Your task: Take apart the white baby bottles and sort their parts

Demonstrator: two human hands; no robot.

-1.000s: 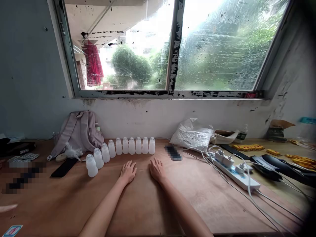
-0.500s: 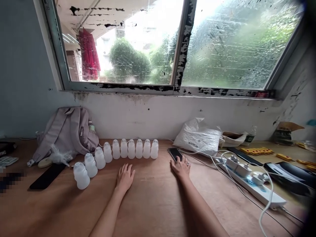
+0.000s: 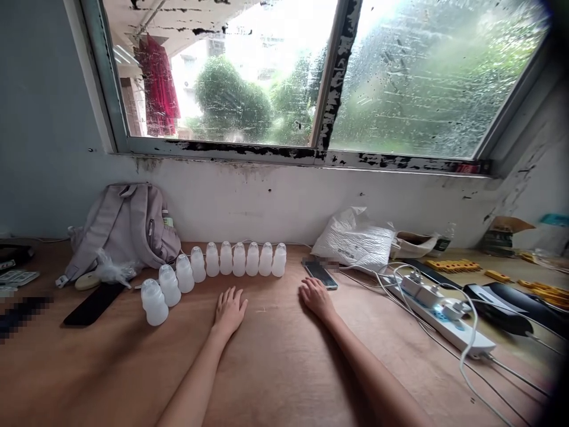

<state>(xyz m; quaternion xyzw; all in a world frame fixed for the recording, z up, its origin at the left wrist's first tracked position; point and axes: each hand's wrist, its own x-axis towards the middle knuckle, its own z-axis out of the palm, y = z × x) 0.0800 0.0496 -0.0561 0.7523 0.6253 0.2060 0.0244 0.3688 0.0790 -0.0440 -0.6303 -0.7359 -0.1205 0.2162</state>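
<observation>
Rests the left hand (image 3: 230,311) palm-down on the table (image 3: 271,367) with grip unclenched and fingers slightly spread, grasping nothing. Rests the right hand (image 3: 316,298) likewise, loosely, at the near-left edge of the phone (image 3: 324,276); cannot tell whether touching. Faces a curved row of ten white bottles (image 3: 212,261) standing beyond the left hand. Has a broad patch of table between the hands, with the power strip (image 3: 444,320) farther right.

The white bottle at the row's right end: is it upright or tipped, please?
Upright: the white bottle stands on the table, its domed top pointing up.
</observation>
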